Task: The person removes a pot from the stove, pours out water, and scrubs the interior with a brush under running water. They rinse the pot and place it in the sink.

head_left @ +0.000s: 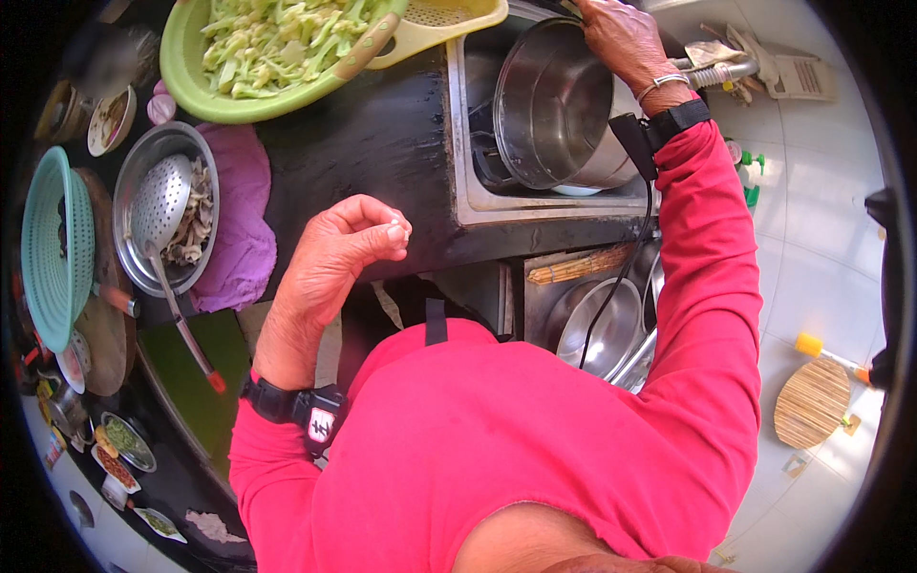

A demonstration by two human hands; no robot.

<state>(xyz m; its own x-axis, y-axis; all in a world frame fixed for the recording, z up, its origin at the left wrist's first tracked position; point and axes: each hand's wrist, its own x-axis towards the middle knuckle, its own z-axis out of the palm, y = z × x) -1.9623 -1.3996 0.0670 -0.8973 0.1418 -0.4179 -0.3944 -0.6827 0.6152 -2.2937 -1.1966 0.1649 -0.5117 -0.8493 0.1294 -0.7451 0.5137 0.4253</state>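
Observation:
My left hand (337, 254) is over the front edge of the black countertop (344, 172), thumb pressed to curled fingers. A pale speck shows at the fingertips; whether it is a nail or a held bit is unclear. My right hand (627, 43) is at the top, above the right side of a large stainless steel pot (551, 107). Its fingertips meet the picture's edge, so their grip is hidden. The pot tilts in the steel sink (462, 165), its inside wet, with a pale dish rim (577, 190) under it.
A green basin (265, 107) of cut cauliflower overlaps a yellow strainer (448, 18). At left are a steel bowl (125, 247) with mushrooms and a skimmer (161, 200), a purple cloth (240, 236) and a teal colander (43, 265). Steel basins (609, 315) sit below the counter.

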